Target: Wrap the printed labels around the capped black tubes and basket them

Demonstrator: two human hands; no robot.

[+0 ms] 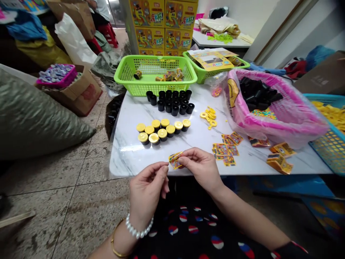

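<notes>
The printed label (174, 161) points left from the right grip (202, 168), long axis sideways.

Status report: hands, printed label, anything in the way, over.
Right hand pinching printed label. Left hand at its edge, contact unclear. No visible obstruction; yellow-topped cups stand beyond.

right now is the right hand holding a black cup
No, the right hand pinches a small yellow printed piece between thumb and fingers.
</notes>
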